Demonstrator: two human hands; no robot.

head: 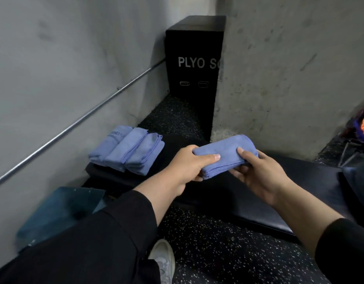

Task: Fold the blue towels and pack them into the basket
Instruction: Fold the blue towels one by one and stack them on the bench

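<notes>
A folded blue towel [226, 152] is held in the air above the black bench [248, 193]. My left hand [189, 165] grips its left end, thumb on top. My right hand [257, 173] holds its right end, thumb on top and fingers beneath. Three folded blue towels [128, 150] lie side by side on the bench's left end. A dark blue basket [60, 212] stands on the floor at the lower left, partly hidden by my left sleeve.
A black plyo box [193, 64] stands in the corner between grey concrete walls. A metal rail [78, 119] runs along the left wall. A dark blue cloth heap [359, 181] lies on the bench's right end. My shoe [162, 261] rests on the speckled floor.
</notes>
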